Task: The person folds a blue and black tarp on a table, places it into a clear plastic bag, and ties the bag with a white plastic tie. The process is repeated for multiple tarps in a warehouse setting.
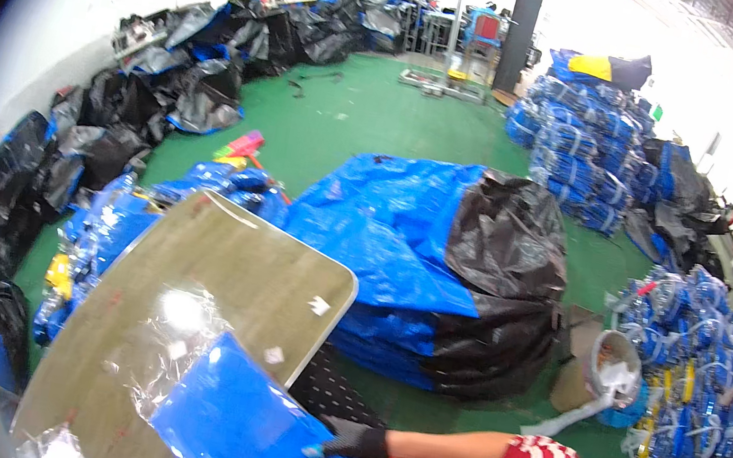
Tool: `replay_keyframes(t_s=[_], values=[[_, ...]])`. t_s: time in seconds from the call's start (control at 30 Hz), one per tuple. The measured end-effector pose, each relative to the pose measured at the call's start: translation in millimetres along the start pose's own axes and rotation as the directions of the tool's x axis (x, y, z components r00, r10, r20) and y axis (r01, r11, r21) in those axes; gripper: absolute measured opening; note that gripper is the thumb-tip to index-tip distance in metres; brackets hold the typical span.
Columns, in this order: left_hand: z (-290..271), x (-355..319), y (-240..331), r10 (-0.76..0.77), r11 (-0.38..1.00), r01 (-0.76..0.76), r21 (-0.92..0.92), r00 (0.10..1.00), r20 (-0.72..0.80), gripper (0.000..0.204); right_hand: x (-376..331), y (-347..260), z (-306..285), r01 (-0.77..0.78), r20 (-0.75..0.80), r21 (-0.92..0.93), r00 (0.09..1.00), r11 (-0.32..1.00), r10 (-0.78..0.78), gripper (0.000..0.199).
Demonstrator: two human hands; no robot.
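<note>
A folded blue plastic sheet, smooth and shiny, lies at the near end of a grey-brown table. My right hand, in a dark grey glove with blue-tinted fingertips, reaches in from the right and grips the sheet's right edge. Its fingers are bent over the top side, while part of the grip is hidden. Crumpled clear plastic film lies on the tabletop beside the sheet, along with small white scraps. My left hand does not show.
A big blue and black tarp heap sits past the table on the green floor. To the right are a waste bin and stacked blue bundles. Black and grey tarps line the left wall; a metal stand is far off.
</note>
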State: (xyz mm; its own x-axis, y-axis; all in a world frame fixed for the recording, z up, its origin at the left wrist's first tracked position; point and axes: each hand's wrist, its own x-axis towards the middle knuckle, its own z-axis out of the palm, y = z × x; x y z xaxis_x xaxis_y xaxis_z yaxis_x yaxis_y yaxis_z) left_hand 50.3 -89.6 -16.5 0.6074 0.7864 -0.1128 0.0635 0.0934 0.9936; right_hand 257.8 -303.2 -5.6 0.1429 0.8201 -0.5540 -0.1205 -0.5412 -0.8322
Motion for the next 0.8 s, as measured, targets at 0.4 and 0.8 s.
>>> replay_keyframes(t_s=[0.4,0.8], values=[[9.7,16.6,5.3,0.036,0.996,-0.027,0.088,0.994,-0.099,0.070,-16.0,48.2,-3.4,0.228,0.223,0.332,0.924,0.915,-0.311,0.093],[-15.1,-142.3,-9.3,-0.299,0.950,0.310,-0.023,0.932,0.207,0.101,33.9,-53.1,-12.1,0.285,0.130,0.036,0.949,0.958,-0.288,0.074]])
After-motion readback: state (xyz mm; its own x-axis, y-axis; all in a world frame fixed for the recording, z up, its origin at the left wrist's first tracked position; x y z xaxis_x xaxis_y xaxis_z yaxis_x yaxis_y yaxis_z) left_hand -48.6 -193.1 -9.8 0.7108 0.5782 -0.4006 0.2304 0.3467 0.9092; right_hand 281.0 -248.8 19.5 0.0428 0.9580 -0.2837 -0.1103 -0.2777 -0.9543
